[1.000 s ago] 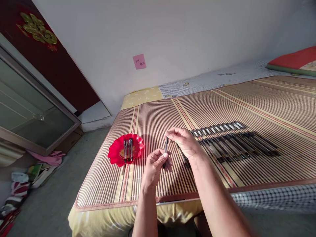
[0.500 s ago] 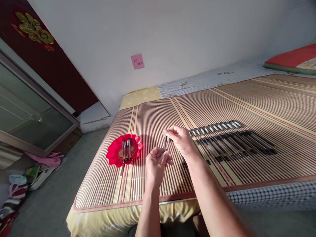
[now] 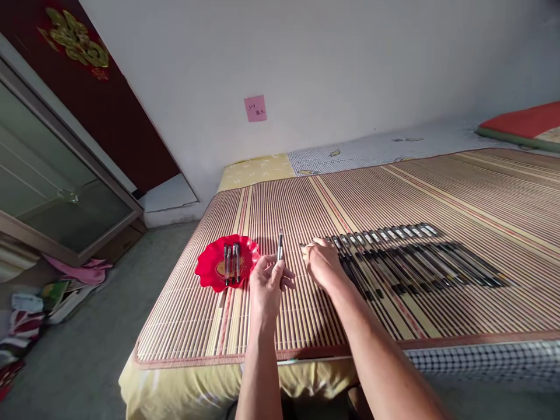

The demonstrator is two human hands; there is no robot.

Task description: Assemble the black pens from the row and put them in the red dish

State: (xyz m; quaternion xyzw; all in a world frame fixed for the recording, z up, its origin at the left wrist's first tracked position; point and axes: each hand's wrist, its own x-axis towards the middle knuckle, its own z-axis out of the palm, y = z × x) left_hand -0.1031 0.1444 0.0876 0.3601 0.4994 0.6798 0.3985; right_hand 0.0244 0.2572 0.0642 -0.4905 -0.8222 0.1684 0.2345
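One pen (image 3: 280,248) points upward in our left hand (image 3: 268,283), pinched between thumb and fingers just right of a red scalloped dish (image 3: 207,274); the hand hides the pen's lower end and overlaps the dish's rim in view. Farther right of the dish, our right hand (image 3: 322,261) curls its fingers down near the striped mat (image 3: 280,204); we cannot tell whether they grip anything, since the hand covers what lies beneath.

About four capped pens (image 3: 238,262) lie side by side in the dish. Well to its right runs a row of short black caps (image 3: 375,236) with pale labels, and nearer us a row of dark pens (image 3: 437,262), too crowded to count. Our right hand and forearm block the ends of both rows closest to the dish.

On the wall (image 3: 175,87) behind the dish hangs a pink note (image 3: 255,109), its writing too small to read. Far right of the dish, a red cushion (image 3: 520,125) is cut off; far left, so is a heap of cloth (image 3: 26,321).
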